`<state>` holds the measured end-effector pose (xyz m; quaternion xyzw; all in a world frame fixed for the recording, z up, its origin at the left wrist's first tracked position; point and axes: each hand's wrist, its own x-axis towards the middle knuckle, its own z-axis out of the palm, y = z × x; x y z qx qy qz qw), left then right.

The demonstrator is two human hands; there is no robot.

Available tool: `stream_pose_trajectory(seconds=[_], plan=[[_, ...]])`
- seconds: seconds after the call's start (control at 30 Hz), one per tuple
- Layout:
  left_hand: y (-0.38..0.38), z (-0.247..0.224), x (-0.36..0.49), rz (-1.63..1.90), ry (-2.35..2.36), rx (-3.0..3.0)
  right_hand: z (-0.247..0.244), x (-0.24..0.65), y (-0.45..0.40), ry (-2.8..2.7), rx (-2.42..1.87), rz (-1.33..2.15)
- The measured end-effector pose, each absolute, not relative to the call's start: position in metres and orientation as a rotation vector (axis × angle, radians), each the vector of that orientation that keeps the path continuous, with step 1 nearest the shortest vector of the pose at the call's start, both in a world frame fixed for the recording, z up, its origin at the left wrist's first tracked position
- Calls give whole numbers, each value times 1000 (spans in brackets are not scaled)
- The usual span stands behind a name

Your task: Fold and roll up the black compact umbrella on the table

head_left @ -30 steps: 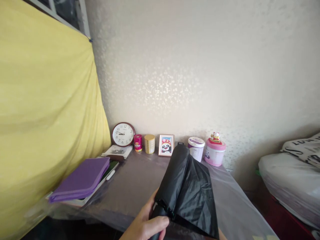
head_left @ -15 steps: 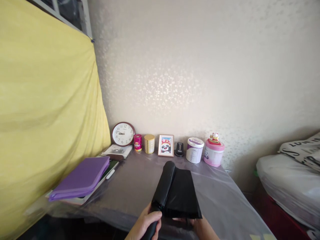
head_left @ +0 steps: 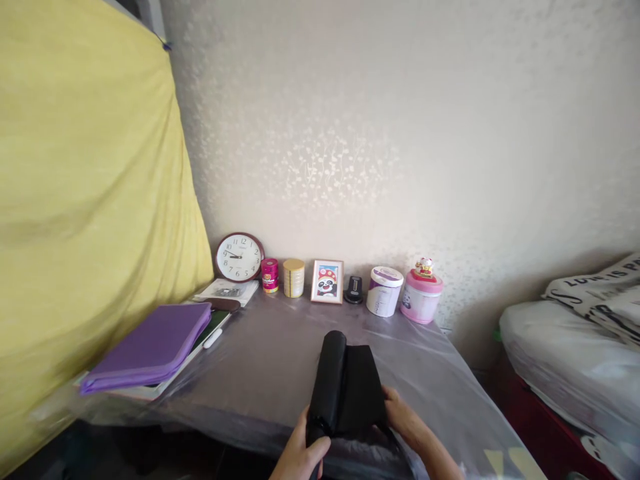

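A black roll (head_left: 327, 383) of smooth, dark sheet material stands over the front part of the table, its far end tilted away from me. From its right side spreads a loose black flap (head_left: 359, 387). My left hand (head_left: 303, 450) is closed around the near lower end of the roll, thumb on top. At the flap's right edge, my right hand (head_left: 397, 410) pinches the material, with some fingers hidden behind it. Dark material also hangs below the flap, between the hands.
The table (head_left: 260, 373) has a clear plastic cover. Along the wall stand a clock (head_left: 240, 257), a pink tin (head_left: 270, 275), a yellow-lidded can (head_left: 294, 279), a framed panda picture (head_left: 327, 281), a black device (head_left: 353, 290) and two tubs. A purple folder (head_left: 147, 343) lies left.
My right hand has moved up from beneath the flap to its right edge. The roll has turned more upright, still in my left hand. The view has shifted slightly.
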<state>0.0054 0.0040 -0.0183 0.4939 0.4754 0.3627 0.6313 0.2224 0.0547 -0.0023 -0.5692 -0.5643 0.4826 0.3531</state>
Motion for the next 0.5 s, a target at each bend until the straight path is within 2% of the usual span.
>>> stream_pose_trajectory(seconds=[0.17,0.5], plan=[[2,-22,11,817,1158,1239,11,237,66,-1354,-1594,993],[4,-31,13,777,1303,1361,11,225,83,-1632,-1844,468]])
